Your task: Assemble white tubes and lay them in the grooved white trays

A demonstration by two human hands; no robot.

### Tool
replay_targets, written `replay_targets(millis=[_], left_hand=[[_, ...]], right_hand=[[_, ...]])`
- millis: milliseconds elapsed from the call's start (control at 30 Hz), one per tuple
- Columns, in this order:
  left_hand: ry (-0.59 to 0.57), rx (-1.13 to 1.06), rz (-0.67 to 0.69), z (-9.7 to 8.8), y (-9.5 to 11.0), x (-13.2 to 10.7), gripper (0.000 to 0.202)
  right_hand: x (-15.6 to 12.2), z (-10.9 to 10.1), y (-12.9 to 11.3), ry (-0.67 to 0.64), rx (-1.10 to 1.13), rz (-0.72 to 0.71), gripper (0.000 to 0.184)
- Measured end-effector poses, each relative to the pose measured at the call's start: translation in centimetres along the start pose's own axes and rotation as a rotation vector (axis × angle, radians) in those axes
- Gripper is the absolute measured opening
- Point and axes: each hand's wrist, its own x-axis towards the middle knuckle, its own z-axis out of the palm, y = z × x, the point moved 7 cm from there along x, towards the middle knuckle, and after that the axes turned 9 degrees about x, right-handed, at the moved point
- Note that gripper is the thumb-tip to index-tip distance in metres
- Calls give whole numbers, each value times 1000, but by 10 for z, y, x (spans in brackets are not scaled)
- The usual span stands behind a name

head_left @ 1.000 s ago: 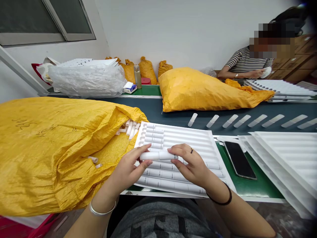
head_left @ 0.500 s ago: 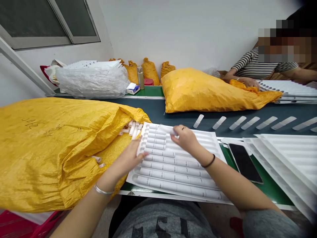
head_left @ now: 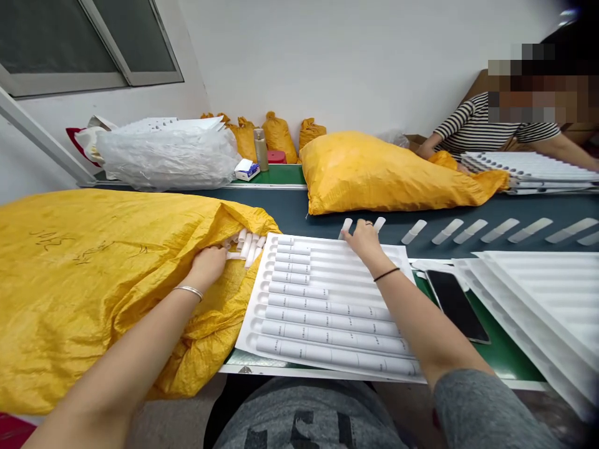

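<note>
My left hand (head_left: 209,265) is at the mouth of the large yellow sack (head_left: 107,249), fingers closed on a small white tube (head_left: 233,255). More white tubes (head_left: 250,244) lie loose in the sack's opening. Over the dark belt (head_left: 285,209), beyond the tray's far edge, my right hand (head_left: 365,242) pinches another pale tube (head_left: 345,227) between thumb and fingers. Between my arms lies a white grooved tray (head_left: 349,255). Its near grooves hold long rows of printed white tubes (head_left: 327,337); the farther ones are filled only at their left ends.
Several pale tubes (head_left: 414,231) lie spaced along the belt. A phone (head_left: 456,305) and stacked white trays (head_left: 538,299) are at my right. Across the belt lie an orange sack (head_left: 374,178) and a plastic-wrapped bundle (head_left: 163,156). A co-worker in a striped top (head_left: 500,131) sits beyond.
My left hand has left the tray's left edge for the sack mouth and closed on a tube. My right hand has moved from the tray's far row out over the belt.
</note>
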Motion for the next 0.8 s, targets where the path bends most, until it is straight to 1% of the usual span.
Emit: replay_targets(millis=[33, 67, 100, 167, 233, 267, 300, 367, 433, 500, 533, 600, 667, 700, 733, 800], left_hand=[[-7, -16, 39, 1, 3, -4, 27], [-12, -35, 77, 1, 7, -9, 26], [-11, -55, 114, 0, 10, -16, 24], [12, -98, 178, -8, 17, -32, 22], [65, -139, 224, -24, 22, -51, 18], [103, -167, 240, -34, 25, -62, 19], [149, -208, 253, -44, 28, -74, 22], [256, -332, 278, -65, 34, -98, 32], [356, -471, 307, -80, 43, -121, 35], [412, -558, 349, -87, 56, -140, 35], [422, -574, 374, -87, 65, -147, 36], [424, -562, 433, -85, 85, -157, 41], [423, -505, 498, -83, 105, -162, 48], [432, -469, 527, -83, 114, -164, 51], [447, -435, 553, -84, 122, -166, 52], [487, -376, 590, -88, 133, -169, 50]], right_hand=[[-9, -5, -7, 16, -5, -41, 46], [-20, -7, -14, 1, 1, -90, 43], [-33, -4, -22, -45, 13, -148, 37], [-62, 10, -38, -197, 45, -278, 23], [-94, 29, -49, -356, 73, -384, 12], [-107, 38, -53, -411, 81, -421, 9], [-118, 44, -56, -446, 87, -449, 8], [-132, 48, -59, -462, 100, -485, 7], [-138, 41, -62, -426, 123, -492, 12], [-144, 26, -66, -368, 161, -481, 21], [-147, 17, -69, -336, 225, -479, 24], [-158, -3, -77, -283, 455, -506, 25], [-171, -22, -86, -243, 716, -579, 25], [-177, -30, -89, -222, 805, -624, 25], [-182, -37, -91, -205, 845, -674, 26], [-189, -48, -94, -163, 847, -776, 29]])
